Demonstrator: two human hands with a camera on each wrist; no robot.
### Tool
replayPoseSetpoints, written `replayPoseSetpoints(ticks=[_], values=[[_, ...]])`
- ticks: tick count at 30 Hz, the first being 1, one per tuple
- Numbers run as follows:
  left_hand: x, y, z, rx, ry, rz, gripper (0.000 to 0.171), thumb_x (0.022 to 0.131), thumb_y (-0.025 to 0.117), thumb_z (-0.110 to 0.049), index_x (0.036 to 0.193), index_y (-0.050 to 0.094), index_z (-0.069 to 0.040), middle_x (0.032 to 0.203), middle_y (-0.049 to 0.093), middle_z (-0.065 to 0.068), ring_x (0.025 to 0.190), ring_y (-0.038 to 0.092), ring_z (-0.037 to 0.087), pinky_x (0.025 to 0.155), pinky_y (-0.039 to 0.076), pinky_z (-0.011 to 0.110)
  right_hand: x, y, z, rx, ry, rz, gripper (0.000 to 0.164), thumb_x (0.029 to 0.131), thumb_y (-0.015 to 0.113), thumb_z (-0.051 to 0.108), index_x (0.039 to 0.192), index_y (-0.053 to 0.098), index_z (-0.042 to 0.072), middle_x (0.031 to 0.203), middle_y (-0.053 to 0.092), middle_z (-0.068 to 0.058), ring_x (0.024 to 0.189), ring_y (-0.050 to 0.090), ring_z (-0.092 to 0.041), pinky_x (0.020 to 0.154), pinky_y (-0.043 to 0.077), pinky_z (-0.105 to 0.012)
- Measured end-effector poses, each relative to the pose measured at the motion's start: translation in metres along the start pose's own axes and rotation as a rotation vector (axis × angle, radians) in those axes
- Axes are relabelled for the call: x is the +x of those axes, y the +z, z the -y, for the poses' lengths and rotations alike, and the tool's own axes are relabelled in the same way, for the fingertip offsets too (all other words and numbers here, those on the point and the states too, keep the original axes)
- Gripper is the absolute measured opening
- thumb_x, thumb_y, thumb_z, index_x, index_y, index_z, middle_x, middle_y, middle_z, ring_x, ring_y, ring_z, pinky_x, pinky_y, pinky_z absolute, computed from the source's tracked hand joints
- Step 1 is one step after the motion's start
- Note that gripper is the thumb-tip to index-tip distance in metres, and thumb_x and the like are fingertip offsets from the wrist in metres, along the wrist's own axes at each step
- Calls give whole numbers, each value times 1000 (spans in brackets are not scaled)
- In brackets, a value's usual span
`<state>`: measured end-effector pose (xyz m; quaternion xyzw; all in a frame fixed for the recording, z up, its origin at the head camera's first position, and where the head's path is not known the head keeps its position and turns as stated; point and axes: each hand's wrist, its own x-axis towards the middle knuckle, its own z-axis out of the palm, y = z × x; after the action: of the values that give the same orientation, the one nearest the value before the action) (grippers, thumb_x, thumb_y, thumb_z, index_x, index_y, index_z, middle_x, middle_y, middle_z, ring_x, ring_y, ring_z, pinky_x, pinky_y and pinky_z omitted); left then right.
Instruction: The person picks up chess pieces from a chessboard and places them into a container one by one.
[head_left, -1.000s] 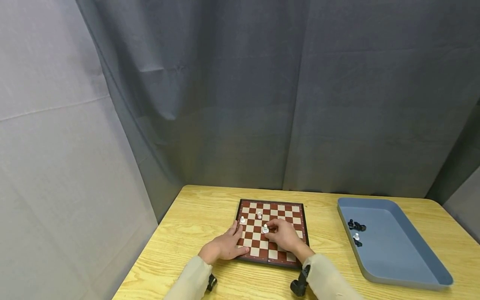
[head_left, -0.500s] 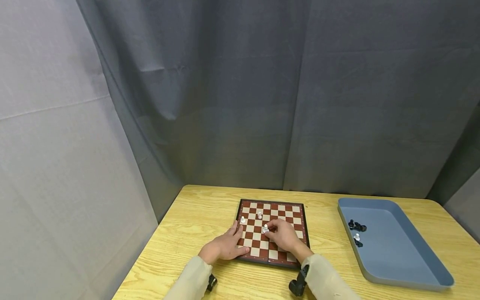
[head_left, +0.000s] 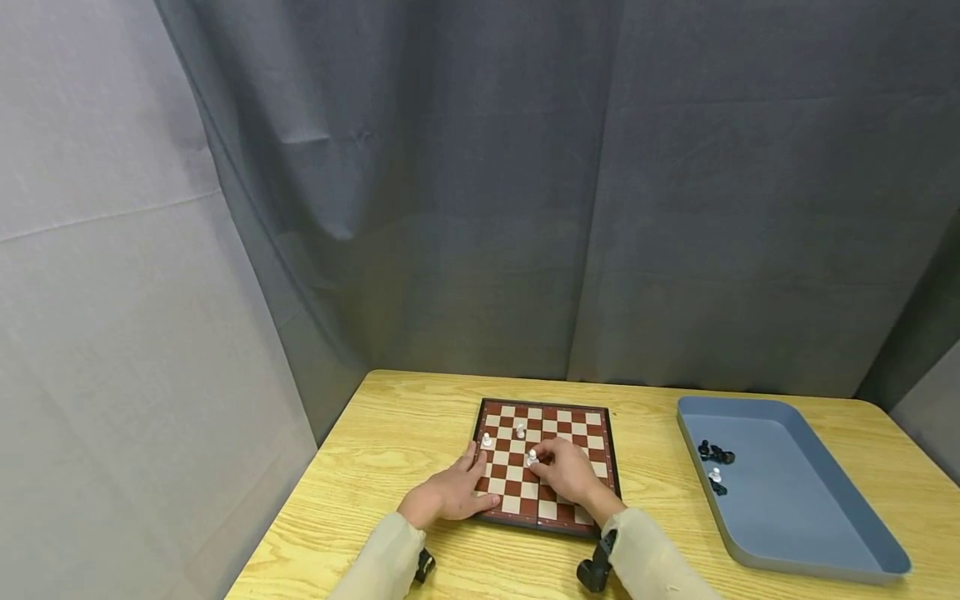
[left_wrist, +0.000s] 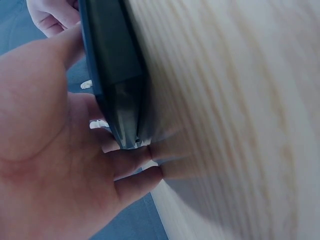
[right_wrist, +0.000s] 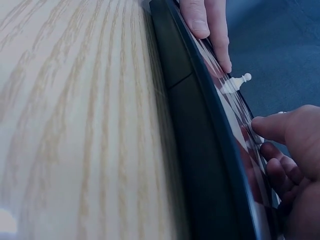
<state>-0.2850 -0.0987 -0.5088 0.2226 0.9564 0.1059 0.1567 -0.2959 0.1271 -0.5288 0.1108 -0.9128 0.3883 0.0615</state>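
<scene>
A red-and-cream chessboard (head_left: 500,484) with a dark frame lies on the table. My right hand (head_left: 570,471) pinches a white pawn (head_left: 532,457) between thumb and fingers near the board's middle; its base seems to be at the board. My left hand (head_left: 450,490) spreads over the board's near left corner, fingers straight and thumb along the front edge. Beyond its fingertips a white pawn (head_left: 487,440) stands upright by the left border. A further small white chess piece (head_left: 521,430) stands to its right. In the right wrist view, the fingers largely hide the held pawn.
A blue-grey tray (head_left: 795,500) stands on the right of the wooden table (head_left: 352,467). Inside, along its left wall, are several black chess pieces (head_left: 716,453) and a white pawn (head_left: 715,475). A grey curtain (head_left: 487,208) hangs behind the table.
</scene>
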Motion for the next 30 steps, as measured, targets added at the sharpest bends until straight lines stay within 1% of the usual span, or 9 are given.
replayPoseSetpoints(ticks=[6, 10, 15, 17, 21, 26, 30], values=[[1, 0, 0, -5, 3, 7, 83, 93, 44, -59, 152, 17, -8, 158, 2, 13, 141, 19, 27, 104, 34, 42, -1, -2, -2, 43, 0, 20, 4, 86, 71, 17, 86, 69, 14, 86, 59, 3, 67, 49, -12, 62, 42, -32], [1, 1, 1, -9, -5, 13, 83, 93, 43, -60, 153, 16, -8, 158, 1, 13, 141, 18, 27, 104, 34, 42, -2, -2, -6, 51, -4, 29, 5, 86, 72, 18, 85, 68, 15, 81, 58, 6, 64, 49, -10, 60, 42, -30], [0, 1, 0, -5, 0, 8, 83, 93, 43, -59, 152, 16, -8, 158, 1, 13, 141, 18, 27, 104, 34, 41, -5, -5, -8, 72, -19, 39, 5, 86, 72, 19, 87, 68, 14, 81, 59, 6, 65, 50, -11, 59, 42, -29], [-1, 0, -1, -7, 6, 8, 82, 94, 44, -58, 152, 17, -7, 158, 2, 13, 141, 18, 27, 104, 35, 41, -6, -7, -7, 86, -14, 54, 6, 87, 70, 19, 87, 67, 14, 79, 59, 6, 64, 50, -12, 59, 41, -30], [-1, -1, -2, -10, 9, 13, 82, 94, 44, -57, 152, 17, -7, 158, 2, 14, 141, 19, 28, 103, 35, 41, -7, -13, -7, 107, -34, 82, 7, 90, 66, 18, 87, 65, 13, 79, 59, 5, 66, 50, -13, 61, 41, -31], [-1, -2, -2, -7, 11, 15, 81, 94, 45, -57, 152, 17, -7, 158, 1, 14, 141, 18, 28, 102, 36, 41, -9, -19, -8, 159, -18, 120, 6, 93, 62, 16, 87, 63, 13, 81, 58, 3, 69, 50, -16, 63, 39, -33], [-2, -2, -2, -8, 17, 15, 82, 94, 44, -57, 152, 17, -6, 158, 1, 14, 141, 17, 27, 101, 37, 41, -11, -24, -11, 196, -4, 131, 6, 93, 61, 16, 88, 61, 13, 82, 58, 2, 71, 49, -17, 63, 38, -33]])
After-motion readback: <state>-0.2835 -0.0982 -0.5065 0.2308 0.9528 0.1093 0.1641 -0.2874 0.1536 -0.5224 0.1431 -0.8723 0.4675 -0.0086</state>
